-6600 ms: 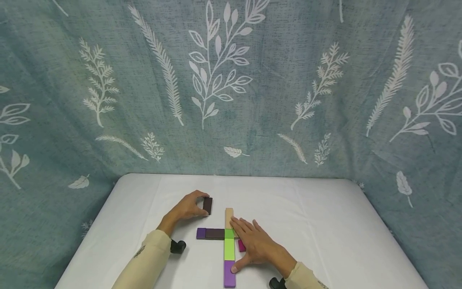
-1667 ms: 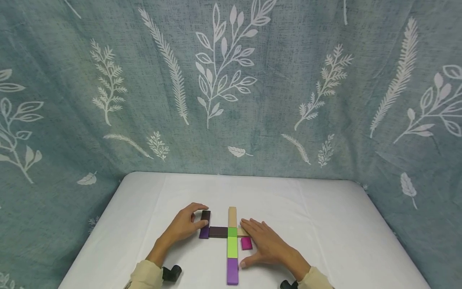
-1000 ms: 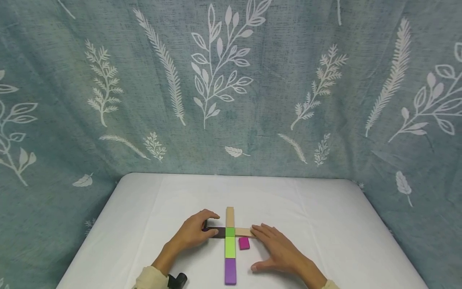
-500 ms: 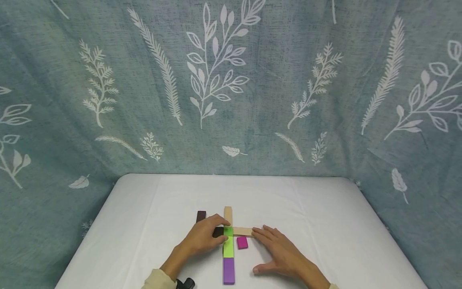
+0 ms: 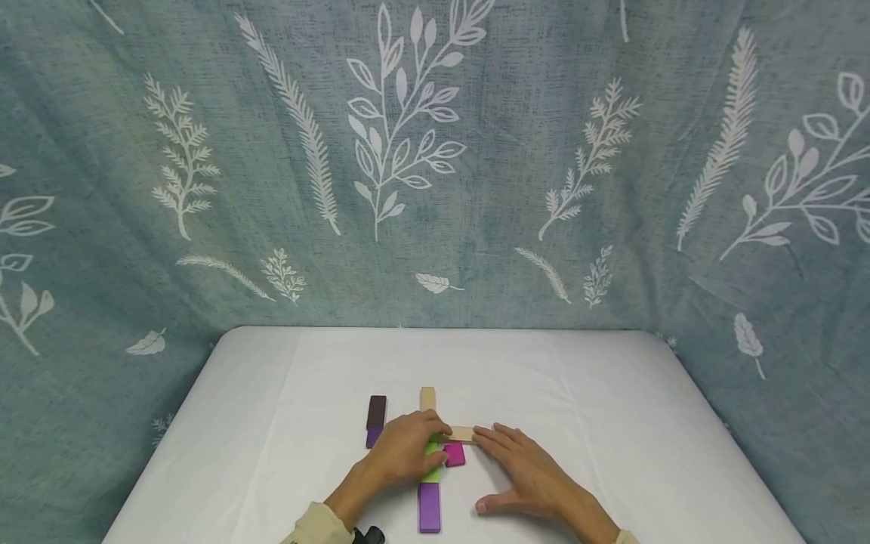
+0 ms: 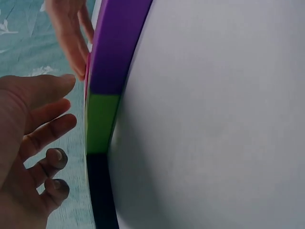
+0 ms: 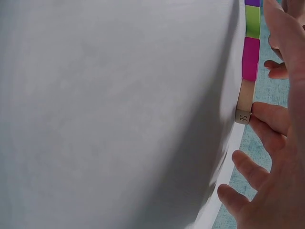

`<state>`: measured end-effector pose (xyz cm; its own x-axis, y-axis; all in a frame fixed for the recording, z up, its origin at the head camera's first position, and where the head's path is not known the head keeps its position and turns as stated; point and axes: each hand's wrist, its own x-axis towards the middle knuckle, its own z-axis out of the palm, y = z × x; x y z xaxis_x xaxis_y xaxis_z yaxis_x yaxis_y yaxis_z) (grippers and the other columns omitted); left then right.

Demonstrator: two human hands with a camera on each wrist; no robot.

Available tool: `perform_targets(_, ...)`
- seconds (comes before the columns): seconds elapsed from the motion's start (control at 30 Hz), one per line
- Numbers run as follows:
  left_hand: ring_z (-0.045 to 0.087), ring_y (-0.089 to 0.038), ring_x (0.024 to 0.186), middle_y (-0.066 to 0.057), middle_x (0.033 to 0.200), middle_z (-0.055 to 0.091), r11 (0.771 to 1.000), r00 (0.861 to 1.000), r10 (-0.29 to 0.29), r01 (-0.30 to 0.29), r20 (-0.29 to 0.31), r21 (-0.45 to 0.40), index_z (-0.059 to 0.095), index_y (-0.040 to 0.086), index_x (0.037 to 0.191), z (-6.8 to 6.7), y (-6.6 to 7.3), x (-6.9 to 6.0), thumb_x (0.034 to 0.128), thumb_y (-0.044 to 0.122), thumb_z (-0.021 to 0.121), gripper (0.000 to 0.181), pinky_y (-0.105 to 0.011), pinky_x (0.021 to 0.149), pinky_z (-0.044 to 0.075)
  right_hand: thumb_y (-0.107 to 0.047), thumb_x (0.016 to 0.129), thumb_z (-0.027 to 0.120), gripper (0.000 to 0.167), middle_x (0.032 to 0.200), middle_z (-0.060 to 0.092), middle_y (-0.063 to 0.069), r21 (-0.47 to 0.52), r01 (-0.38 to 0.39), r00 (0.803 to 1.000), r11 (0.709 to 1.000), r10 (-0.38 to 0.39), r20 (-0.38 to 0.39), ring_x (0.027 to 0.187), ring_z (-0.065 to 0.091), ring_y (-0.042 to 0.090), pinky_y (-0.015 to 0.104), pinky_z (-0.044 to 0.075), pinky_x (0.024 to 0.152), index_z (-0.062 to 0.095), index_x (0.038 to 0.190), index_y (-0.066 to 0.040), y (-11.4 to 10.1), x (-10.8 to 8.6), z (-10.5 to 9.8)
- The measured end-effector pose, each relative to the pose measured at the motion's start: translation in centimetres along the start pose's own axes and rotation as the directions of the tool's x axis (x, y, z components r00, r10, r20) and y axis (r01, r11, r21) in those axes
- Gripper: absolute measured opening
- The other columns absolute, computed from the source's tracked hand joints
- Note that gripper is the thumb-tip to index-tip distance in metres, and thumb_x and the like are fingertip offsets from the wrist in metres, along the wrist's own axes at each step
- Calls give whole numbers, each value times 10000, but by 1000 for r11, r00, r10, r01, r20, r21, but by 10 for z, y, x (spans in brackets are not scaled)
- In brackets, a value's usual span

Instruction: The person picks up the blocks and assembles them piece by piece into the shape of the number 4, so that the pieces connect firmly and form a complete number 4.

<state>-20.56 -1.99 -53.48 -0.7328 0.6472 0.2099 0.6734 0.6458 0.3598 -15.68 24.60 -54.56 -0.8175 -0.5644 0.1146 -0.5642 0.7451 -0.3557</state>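
My left hand hovers over the middle of a cross of flat blocks, its thumb and fingers parted and holding nothing. Beside its thumb lies a small magenta block. It covers most of the lime green block and the dark block of the left arm. My right hand lies with fingers spread, index fingertip touching the outer end of the right tan wooden block; that end bears a printed number. A purple block forms the cross's near end, another tan block the far end.
Left of the cross, a dark brown block stands in line with a small dark purple block. A white cloth covers the table; a patterned teal curtain hangs behind. A black wrist device shows below my left sleeve.
My left hand has set the dark brown block down behind the small purple one, let go and moved right across the cross. My right hand has slid right, off the cross, to the tan block's end.
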Motion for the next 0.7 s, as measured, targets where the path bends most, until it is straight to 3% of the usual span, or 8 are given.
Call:
perform_targets(0.3, 594, -67, 869, 93, 1013, 669, 995, 999, 33, -32, -14, 97, 770, 203, 1100, 6, 7, 3, 852, 364, 786, 297, -256, 743, 494, -729, 777, 703, 993, 1558, 452, 30, 19, -1, 1000, 1000, 1, 0, 1419, 388, 388, 601, 321, 1115, 471, 1512, -104, 1, 0, 0)
perform_targets(0.7, 585, -47, 843, 102, 1008, 677, 994, 1000, 29, -29, 2, 102, 778, 212, 1084, 14, 11, 3, 843, 407, 809, 312, -239, 740, 483, -727, 776, 708, 995, 1562, 446, 19, 32, 0, 1000, 999, 0, -2, 1423, 385, 384, 597, 334, 1107, 467, 1515, -107, 1, -2, 0)
